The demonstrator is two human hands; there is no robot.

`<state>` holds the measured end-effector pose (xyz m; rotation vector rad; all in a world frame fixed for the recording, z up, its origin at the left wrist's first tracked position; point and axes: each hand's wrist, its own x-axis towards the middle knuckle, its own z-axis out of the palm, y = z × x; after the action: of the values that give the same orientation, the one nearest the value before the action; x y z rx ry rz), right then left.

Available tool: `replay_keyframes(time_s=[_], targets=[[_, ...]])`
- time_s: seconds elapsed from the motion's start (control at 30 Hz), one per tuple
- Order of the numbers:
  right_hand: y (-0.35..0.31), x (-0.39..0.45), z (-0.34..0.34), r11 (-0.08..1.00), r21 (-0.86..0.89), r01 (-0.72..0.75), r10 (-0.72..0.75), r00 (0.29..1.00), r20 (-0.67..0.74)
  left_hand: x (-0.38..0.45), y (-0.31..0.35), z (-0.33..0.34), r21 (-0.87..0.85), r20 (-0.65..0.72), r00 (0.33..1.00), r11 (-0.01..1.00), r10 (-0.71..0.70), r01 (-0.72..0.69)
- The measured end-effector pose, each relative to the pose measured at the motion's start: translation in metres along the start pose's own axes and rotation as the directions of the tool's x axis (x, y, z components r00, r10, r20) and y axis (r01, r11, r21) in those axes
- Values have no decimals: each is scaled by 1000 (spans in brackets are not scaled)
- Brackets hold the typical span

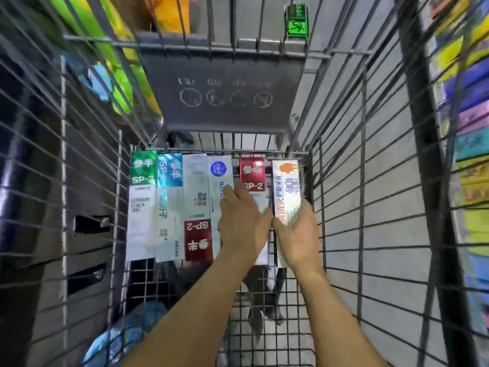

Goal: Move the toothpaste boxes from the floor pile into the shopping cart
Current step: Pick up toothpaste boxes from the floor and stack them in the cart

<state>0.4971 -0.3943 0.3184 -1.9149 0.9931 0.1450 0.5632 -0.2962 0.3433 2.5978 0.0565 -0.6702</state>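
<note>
Inside cart (pixel 341 181), both hands (pixel 242 221) on boxes (pixel 287 192)

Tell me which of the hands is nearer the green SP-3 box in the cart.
Left. The left hand rests on the boxes mid-row, a few boxes to the right of the green SP-3 box. The right hand grips the orange-marked box at the row's far right end.

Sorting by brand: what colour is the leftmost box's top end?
Green, on the leftmost toothpaste box, head view.
</note>
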Motion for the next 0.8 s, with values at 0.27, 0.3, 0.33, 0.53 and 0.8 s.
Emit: replay_keyframes(time_s=[0.27, 0.3, 0.33, 0.53, 0.8], targets=[[-22, 23, 20, 1000, -25, -6, 5, 1000, -20, 35, -26, -11, 423, -108, 936, 868, 334, -261], [-26, 24, 22, 999, -32, 10, -11, 1000, -18, 39, -31, -12, 427, -89, 927, 855, 364, -295], [-29, 24, 24, 998, -45, 37, -38, 999, -14, 44, -36, -15, 430, -57, 925, 845, 376, -317], [-45, 22, 33, 978, -205, 37, -34, 999, 17, 62, -54, -33, 462, 103, 925, 806, 365, -369], [-90, -52, -9, 834, -525, 170, -71, 976, 204, -7, -71, -92, 491, 236, 890, 743, 389, -455]])
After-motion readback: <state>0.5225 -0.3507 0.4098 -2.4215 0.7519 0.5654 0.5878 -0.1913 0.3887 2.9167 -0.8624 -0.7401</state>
